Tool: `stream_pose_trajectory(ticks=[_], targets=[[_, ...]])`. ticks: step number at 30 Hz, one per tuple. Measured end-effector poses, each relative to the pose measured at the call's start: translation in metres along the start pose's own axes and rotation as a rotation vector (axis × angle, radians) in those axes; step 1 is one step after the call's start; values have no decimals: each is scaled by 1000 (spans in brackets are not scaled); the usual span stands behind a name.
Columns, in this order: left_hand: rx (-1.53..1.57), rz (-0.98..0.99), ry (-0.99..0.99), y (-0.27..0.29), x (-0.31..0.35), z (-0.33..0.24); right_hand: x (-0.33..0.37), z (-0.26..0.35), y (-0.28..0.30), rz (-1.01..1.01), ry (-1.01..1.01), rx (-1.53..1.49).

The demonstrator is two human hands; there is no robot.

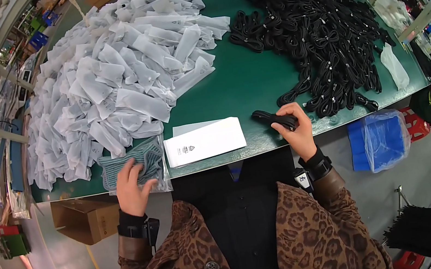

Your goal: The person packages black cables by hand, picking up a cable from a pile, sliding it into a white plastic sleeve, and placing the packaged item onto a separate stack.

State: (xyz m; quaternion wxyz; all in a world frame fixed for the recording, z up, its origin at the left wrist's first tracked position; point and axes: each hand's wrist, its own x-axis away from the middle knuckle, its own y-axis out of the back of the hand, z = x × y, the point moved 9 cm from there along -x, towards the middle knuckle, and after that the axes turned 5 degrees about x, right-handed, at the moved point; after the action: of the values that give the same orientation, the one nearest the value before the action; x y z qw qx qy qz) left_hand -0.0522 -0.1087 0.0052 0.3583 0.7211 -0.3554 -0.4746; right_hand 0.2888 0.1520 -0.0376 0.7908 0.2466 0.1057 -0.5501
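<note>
Holding a black, elongated bundle of coiled cable (pixel 268 117) in the right hand (pixel 300 131), pinched at its near end between thumb and fingers. Located over the front part of the green, flat-topped table (pixel 211 105), just right of the flat stack of white rectangular sleeves (pixel 207 143). Pointing with the free end leftward and slightly away from the body; running lengthwise mostly side to side, with a slight slant. Unable to confirm contact between bundle and table. Observed at the left hand (pixel 134 189): a half-open posture, thumb spread from loosely curved fingers, over the green-and-grey striped cloth (pixel 151 155). Cannot tell firm touch from hovering there. Noted farther back: a large heap of white translucent pouches (pixel 124 70) at left, a heap of black coiled cables (pixel 322 31) at right.
</note>
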Motion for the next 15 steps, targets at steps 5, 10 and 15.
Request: stream_pose_trajectory(ticks=[5, 10, 15], targets=[[336, 13, 8, -3, -46, -56, 5, 14, 0, 177, -21, 356], [562, 217, -225, -81, -83, -142, 4, 18, -12, 163, 2, 482], [505, 244, -236, -124, -90, -160, 9, 21, -8, 90, 4, 355]])
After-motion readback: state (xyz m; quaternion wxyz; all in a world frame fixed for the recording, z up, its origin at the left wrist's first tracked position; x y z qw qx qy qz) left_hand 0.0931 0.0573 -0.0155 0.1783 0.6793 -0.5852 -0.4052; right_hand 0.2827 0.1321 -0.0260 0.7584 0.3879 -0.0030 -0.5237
